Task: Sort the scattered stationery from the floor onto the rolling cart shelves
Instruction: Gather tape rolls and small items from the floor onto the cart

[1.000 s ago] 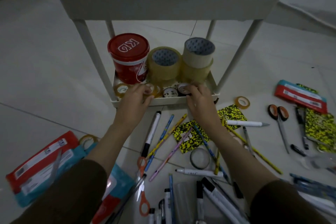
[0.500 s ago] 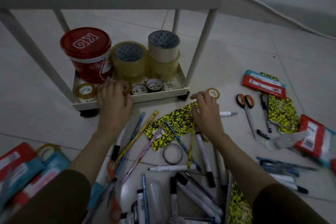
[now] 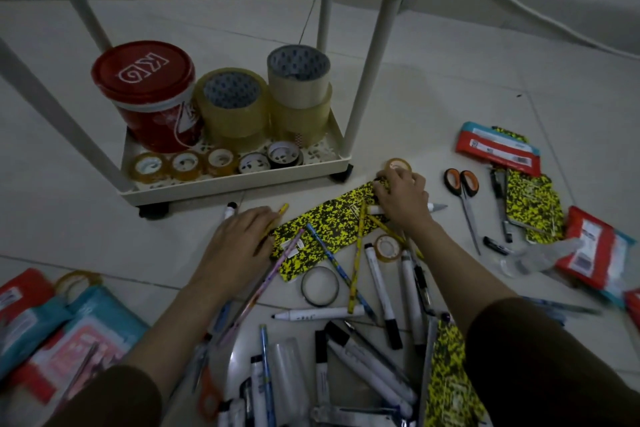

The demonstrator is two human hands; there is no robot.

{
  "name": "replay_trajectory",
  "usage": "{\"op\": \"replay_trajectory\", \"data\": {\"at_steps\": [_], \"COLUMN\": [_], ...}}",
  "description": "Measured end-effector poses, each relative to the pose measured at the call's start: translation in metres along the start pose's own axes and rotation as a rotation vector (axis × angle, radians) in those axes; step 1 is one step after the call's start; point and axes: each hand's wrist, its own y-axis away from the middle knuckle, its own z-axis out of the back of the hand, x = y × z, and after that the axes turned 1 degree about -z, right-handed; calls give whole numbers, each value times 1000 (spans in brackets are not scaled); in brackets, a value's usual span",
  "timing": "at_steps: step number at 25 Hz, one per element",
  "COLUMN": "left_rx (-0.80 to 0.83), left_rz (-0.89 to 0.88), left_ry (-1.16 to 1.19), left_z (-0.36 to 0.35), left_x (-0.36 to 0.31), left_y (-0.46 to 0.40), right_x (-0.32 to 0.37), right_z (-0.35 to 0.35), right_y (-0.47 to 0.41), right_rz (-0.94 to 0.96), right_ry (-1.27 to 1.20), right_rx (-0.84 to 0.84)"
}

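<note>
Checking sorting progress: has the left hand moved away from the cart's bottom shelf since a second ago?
Yes. The left hand has come back off the bottom shelf towards the person, onto the floor pencils.

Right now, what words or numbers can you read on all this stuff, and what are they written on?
"KG": white letters on the lid of the red tub on the cart's bottom shelf, seen upside down.
Red packets: white labels with barcodes, print too small to read.
Yellow-and-black notebook: a small label, too blurred to read.
White markers: dark print on the barrel, unreadable.
</note>
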Motion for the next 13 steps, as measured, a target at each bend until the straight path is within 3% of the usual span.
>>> {"op": "replay_trajectory", "data": {"at_steps": [3, 6, 9, 13], "left_rx": [43, 36, -36, -144], "left_rz": [11, 2, 13, 21], "left_ry": [-6, 47, 168, 125], "left_z": [3, 6, 14, 28], "left_x": [2, -1, -7, -11], "left_y": [-1, -1, 0, 5], "right_x": [-3, -3, 12, 51], "right_z": [1, 3, 4, -4], "right_y": [5, 23, 51, 80], "right_rz": [36, 157, 414, 812], "right_ry": [-4, -59, -114, -95], "right_rx": [-76, -255, -404, -409]}}
